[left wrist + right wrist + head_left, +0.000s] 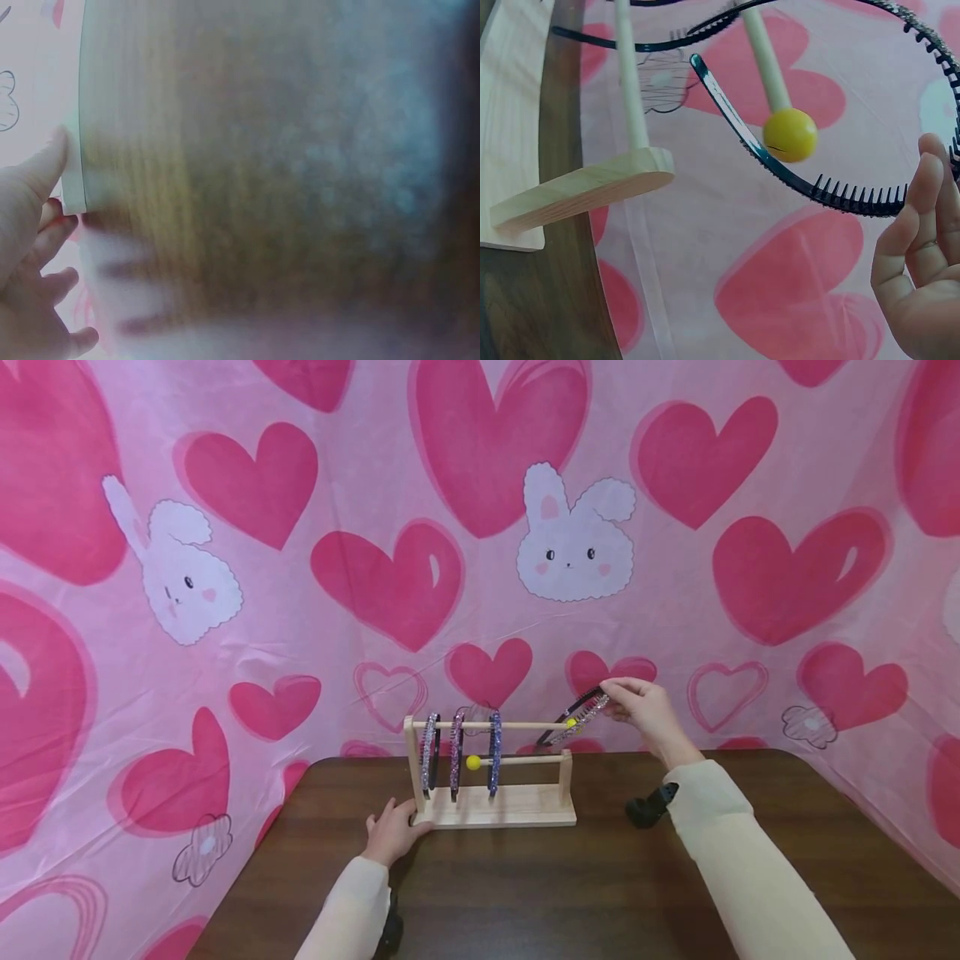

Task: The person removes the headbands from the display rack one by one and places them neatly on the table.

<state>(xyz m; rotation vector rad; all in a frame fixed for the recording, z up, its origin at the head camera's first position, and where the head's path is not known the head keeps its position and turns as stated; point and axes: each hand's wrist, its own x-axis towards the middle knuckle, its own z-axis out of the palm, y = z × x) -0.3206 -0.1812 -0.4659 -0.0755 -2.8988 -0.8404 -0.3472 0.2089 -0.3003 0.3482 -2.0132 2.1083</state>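
Observation:
My right hand point(648, 714) pinches a silver glitter headband point(596, 708) with black comb teeth at its curved top. The headband is tilted, its two arms on either side of the yellow ball point(791, 135) that tips the stand's upper rod point(521, 726). On that rod hang a silver headband point(427, 756), a purple-pink one point(455, 760) and a blue one point(495, 756). With thumb and finger, my left hand point(393, 833) holds the left end of the wooden stand's base point(510, 814); its other fingers are spread.
A lower rod point(525, 760), also ending in a yellow ball point(473, 762), runs from the stand's short right post point(565, 777). Beneath is a dark wooden table point(525, 893). Behind it hangs a pink cloth point(480, 618) with hearts and rabbits.

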